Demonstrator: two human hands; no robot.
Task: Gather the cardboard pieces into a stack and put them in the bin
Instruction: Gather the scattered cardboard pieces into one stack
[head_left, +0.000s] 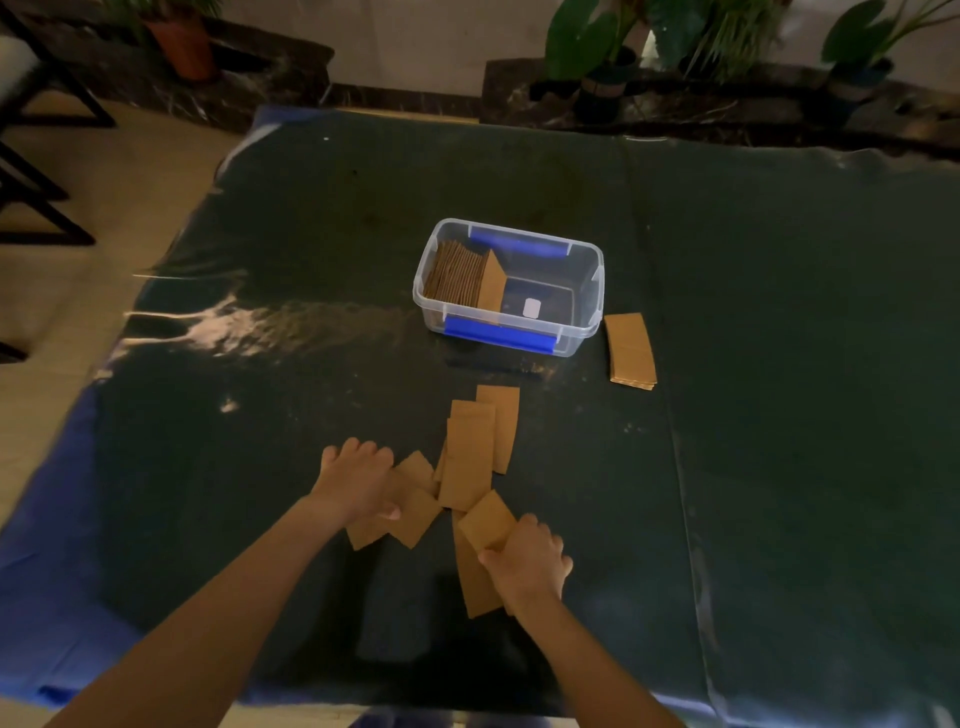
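Several brown cardboard pieces lie scattered and overlapping on the dark table near its front. My left hand presses down on the left pieces, fingers curled over them. My right hand grips a tilted piece, with a longer piece lying under it. A clear plastic bin with blue latches stands at the table's middle; a row of cardboard pieces leans upright against its left end. A neat small stack of cardboard lies on the table just right of the bin.
The table has a dark glossy cover with blue edges. Potted plants stand on a ledge behind it. Dark chair legs stand on the floor at the left.
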